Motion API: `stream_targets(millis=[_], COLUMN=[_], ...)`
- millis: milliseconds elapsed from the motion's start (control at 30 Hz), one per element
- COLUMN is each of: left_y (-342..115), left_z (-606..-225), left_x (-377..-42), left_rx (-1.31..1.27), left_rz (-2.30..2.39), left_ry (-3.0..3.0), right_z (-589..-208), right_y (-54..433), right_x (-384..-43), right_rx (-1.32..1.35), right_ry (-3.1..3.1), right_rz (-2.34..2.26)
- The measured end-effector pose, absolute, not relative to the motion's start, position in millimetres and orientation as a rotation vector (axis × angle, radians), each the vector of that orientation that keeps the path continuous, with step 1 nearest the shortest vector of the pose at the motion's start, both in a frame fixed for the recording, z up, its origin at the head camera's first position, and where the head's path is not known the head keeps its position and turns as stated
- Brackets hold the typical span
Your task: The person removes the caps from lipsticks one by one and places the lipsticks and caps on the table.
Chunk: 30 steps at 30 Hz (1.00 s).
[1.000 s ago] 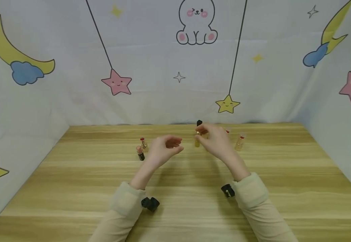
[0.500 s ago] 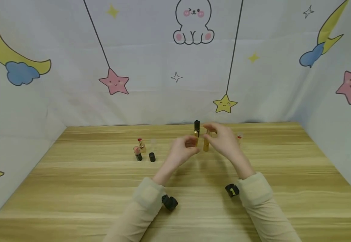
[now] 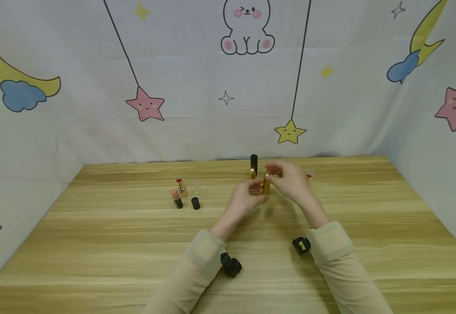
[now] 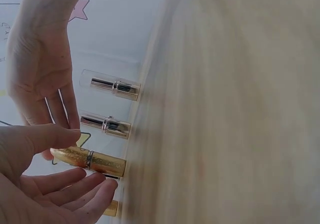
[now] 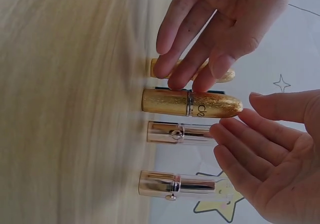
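Observation:
A gold lipstick tube (image 3: pixel 266 186) with its cap on stands upright on the table between my two hands. My left hand (image 3: pixel 245 198) is at its left side; in the right wrist view, fingertips lie right along the tube's edge while the thumb is apart. At the rounded cap end is my right hand (image 3: pixel 290 179), its thumb and fingers spread about the tip. Behind my left hand stands a second gold lipstick tube (image 5: pixel 157 68). Two clear-capped lipsticks (image 5: pixel 170 131) (image 5: pixel 160 183) stand beyond the gold tube, partly hidden by my right hand in the head view.
To the left stand a pink lipstick (image 3: pixel 177 199) with a black base and a red lipstick (image 3: pixel 182 188) with a gold base. Near them are a black cap (image 3: pixel 195 203) and a clear cap (image 3: pixel 197 186). A tall black lipstick (image 3: pixel 254 160) stands behind, before the curtain (image 3: pixel 188 131).
My left hand has moved right, away from the uncapped lipsticks to the gold tube, uncovering the black and clear caps. My right hand has shifted slightly and stays by the gold tube.

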<state>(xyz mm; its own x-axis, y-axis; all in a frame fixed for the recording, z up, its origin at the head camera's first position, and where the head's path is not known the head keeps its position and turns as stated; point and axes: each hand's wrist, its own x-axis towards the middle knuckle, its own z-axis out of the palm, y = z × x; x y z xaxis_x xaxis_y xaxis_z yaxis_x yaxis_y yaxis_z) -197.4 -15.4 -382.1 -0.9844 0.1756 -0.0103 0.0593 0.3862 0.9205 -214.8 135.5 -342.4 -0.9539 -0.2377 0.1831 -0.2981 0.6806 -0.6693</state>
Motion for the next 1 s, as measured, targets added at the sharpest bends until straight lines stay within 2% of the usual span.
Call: stream_targets(millis=[1000], left_y=[15], left_z=[-394], left_x=[-207], left_rx=[0.114], left_rz=[1.584], left_ry=[2.787], right_z=[-350], right_y=[140], right_x=[-215], right_rx=[0.374], right_ry=[-2.848], right_rz=[1.101])
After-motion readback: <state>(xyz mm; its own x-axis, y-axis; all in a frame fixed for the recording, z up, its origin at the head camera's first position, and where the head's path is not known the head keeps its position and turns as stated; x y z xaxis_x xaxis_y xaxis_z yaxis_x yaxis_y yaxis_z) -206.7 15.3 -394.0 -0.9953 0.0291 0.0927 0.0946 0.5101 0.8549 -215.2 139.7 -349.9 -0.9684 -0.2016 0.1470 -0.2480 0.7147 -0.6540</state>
